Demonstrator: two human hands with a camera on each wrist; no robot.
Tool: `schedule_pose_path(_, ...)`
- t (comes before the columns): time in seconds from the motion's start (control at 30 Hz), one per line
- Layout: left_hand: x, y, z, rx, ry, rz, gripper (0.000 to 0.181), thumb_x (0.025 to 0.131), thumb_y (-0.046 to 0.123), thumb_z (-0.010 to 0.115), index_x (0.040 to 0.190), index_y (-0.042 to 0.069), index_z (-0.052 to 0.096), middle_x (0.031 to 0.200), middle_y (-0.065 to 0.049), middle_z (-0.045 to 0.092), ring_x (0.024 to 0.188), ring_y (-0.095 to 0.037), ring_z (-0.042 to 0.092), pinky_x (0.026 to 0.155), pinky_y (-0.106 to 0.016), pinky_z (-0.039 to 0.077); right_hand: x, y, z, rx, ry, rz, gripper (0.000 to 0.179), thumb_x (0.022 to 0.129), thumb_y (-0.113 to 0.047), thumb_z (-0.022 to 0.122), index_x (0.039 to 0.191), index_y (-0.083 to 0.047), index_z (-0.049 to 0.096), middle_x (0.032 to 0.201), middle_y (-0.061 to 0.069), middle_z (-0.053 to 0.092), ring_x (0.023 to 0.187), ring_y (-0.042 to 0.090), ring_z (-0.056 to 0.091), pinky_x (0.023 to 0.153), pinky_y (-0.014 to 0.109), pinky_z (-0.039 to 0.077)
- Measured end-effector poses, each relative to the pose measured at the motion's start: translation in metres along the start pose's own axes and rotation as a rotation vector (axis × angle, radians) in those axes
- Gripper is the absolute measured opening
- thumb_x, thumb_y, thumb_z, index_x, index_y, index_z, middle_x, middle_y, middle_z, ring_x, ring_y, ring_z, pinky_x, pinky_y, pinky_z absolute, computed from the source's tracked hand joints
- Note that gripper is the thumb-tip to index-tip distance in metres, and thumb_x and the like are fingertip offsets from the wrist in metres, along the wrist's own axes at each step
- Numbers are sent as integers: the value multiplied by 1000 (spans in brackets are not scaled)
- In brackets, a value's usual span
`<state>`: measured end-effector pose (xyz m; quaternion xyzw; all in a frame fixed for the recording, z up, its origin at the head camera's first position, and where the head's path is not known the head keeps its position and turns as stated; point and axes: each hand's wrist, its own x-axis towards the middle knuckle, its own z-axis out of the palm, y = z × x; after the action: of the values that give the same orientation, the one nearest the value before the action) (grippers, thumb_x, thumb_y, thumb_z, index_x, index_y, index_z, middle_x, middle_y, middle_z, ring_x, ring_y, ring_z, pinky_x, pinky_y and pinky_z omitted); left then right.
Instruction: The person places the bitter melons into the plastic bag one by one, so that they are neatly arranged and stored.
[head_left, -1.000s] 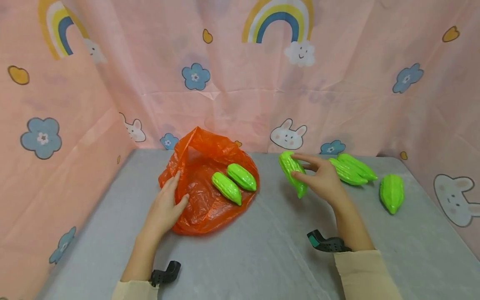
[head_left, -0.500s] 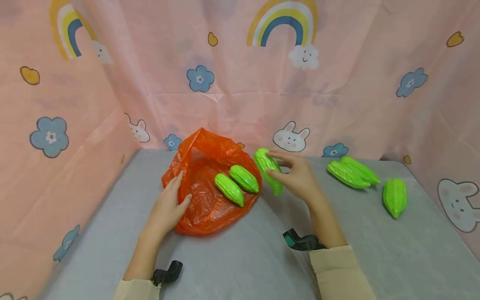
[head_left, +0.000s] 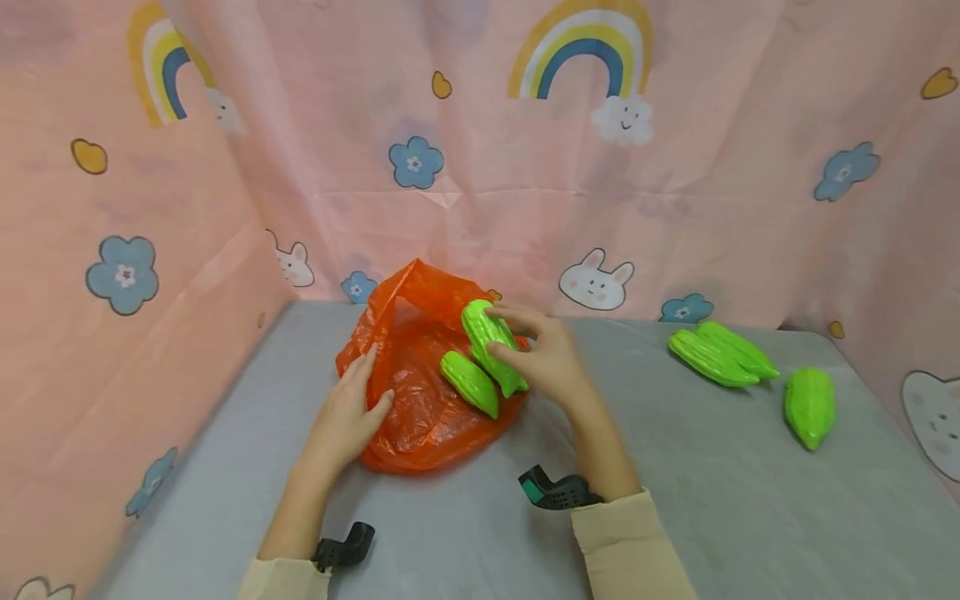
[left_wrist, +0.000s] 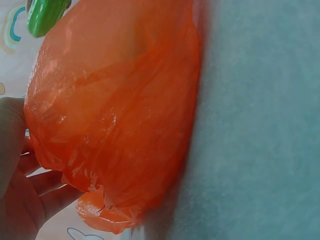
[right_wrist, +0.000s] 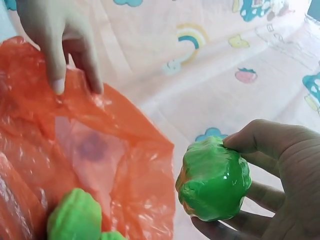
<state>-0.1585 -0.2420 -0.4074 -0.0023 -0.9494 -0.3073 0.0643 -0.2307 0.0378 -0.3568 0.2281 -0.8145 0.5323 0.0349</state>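
Head view: left hand (head_left: pixel 339 421), digits spread, touches the orange bag's (head_left: pixel 412 417) rim; right hand (head_left: pixel 546 358) grips 1 green gourd (head_left: pixel 482 333) at the bag's mouth. Left wrist view: keep the bag's wall raised. Right wrist view: lower the gourd inside the rim before release.

Orange bag (head_left: pixel 416 400), bright green gourds (head_left: pixel 483 337)

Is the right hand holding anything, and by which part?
Yes: the right hand holds a green ribbed gourd by its side, between its middle and the end uppermost in the head view.
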Motion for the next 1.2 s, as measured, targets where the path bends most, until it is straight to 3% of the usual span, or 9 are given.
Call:
schedule_pose_path(0.3,-4,-2,0,4,-1,-14,76,99,24,61,162,10,21,163,-21,32,147,-45,37,118,-63,32,-4,0,28,0,-73,-24,43,90,-16,74,133,-17,68,145,6,61,122,34,65,97,47,58)
schedule_pose_path(0.6,-6,-3,0,1,-2,-18,77,99,24,61,162,9,20,162,-21,33,147,-44,38,118,-63,34,-9,2,53,-27,-139,39,41,89,-18,73,130,-21,70,142,0,63,122,27,65,101,45,57)
schedule_pose_path(1.0,-1,-2,-1,11,18,-7,75,98,22,62,161,6,24,160,-22,37,145,-44,41,117,-63,35,-11,16,79,-61,-236,-20,42,87,-13,75,128,-15,70,136,6,67,120,26,66,102,46,55)
schedule_pose_path(1.2,0,-2,-1,7,16,-11,76,98,24,62,162,8,23,161,-21,35,146,-44,40,117,-63,35,-7,22,84,-56,-238,-32,42,86,-12,75,128,-12,70,137,9,66,131,26,60,109,45,51)
